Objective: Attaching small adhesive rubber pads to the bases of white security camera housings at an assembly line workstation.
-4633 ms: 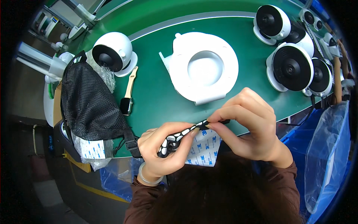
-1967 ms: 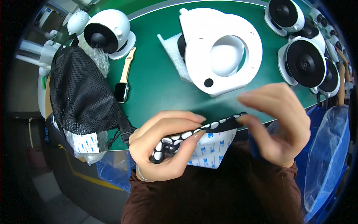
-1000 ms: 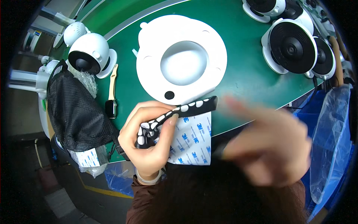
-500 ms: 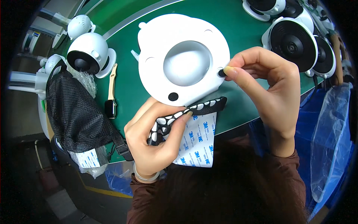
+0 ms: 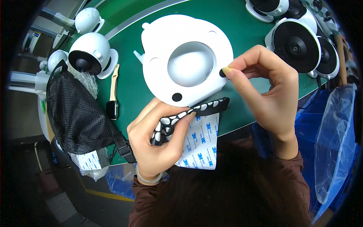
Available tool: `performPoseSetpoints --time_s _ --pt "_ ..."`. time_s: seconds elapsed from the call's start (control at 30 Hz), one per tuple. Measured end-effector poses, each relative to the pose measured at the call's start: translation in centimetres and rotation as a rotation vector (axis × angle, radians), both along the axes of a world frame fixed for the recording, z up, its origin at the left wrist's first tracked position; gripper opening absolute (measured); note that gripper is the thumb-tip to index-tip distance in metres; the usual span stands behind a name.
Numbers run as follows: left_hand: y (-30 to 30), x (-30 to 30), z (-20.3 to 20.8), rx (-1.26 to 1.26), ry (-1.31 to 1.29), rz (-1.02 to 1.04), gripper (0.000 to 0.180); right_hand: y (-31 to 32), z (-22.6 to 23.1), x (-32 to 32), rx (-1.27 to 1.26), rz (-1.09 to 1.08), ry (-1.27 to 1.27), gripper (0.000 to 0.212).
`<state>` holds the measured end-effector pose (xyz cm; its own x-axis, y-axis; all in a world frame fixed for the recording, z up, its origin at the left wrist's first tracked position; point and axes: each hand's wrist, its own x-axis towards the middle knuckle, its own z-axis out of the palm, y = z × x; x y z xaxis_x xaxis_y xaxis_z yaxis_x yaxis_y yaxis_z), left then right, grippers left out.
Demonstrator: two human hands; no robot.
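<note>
A white rounded device [image 5: 157, 77] lies with its ringed base facing up, a smooth dome inside the ring. One black round pad [image 5: 176, 97] sits on the ring's near side. My right hand [image 5: 274, 89] pinches another black round pad [image 5: 222, 73] between thumb and forefinger at the ring's right edge, over a spot there. My left hand [image 5: 157, 142] is closed on a black pad strip [image 5: 211, 108] with white oval gaps, its fingers close against the device's near side. White backing paper [image 5: 202, 145] with blue print hangs below the strip.
Similar white devices [image 5: 90, 53] stand at left, and others with large black fronts [image 5: 297, 45] at right. A black mesh bag [image 5: 75, 113] and a watch [image 5: 112, 109] lie at left on the green table [image 5: 130, 102]. Clear plastic [image 5: 334, 147] hangs at right.
The pad in my right hand has tipped from edge-on to flatter against the ring. My right hand has shifted slightly left, and the white device slightly right.
</note>
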<state>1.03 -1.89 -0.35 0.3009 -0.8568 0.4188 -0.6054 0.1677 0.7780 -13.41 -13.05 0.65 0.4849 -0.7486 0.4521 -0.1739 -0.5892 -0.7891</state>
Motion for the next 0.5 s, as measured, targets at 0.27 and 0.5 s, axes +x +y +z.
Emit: performPoseSetpoints --time_s 0.27,0.5 --pt "0.0 -0.2 -0.3 0.006 0.079 0.024 0.016 -0.3 -0.5 -0.2 -0.185 0.006 0.005 0.006" --pt "0.0 -0.3 -0.5 0.002 0.099 0.049 0.016 -1.5 -1.0 -0.1 0.352 0.182 -0.200 0.032"
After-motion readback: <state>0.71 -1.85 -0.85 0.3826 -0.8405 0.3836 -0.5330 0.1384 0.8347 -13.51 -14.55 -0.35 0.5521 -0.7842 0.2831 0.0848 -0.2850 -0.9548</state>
